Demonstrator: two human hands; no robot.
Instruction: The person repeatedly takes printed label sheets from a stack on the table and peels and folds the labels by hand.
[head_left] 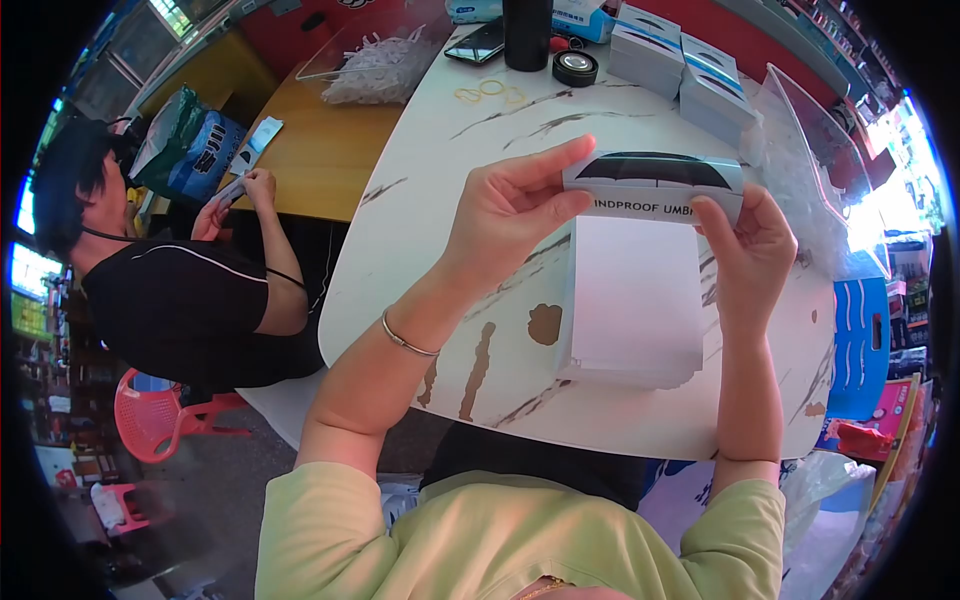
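A printed card sleeve (655, 172) with a dark umbrella picture and lettering reading "INDPROOF UMB" is stretched between my two hands. My left hand (520, 205) pinches its left end between thumb and fingers. At the other end, my right hand (752, 245) grips it with the thumb on the front. Below it, a thick stack of white cards (638, 300) lies on the marbled white table (450, 240); the far end of the stack is hidden behind the printed piece.
Stacks of printed boxes or cards (648, 50) stand at the back right, near a black cylinder (527, 35), a round black object (575, 68) and a phone (478, 42). Rubber bands (490, 92) lie at the back. A co-worker (180, 300) sits left, holding something small.
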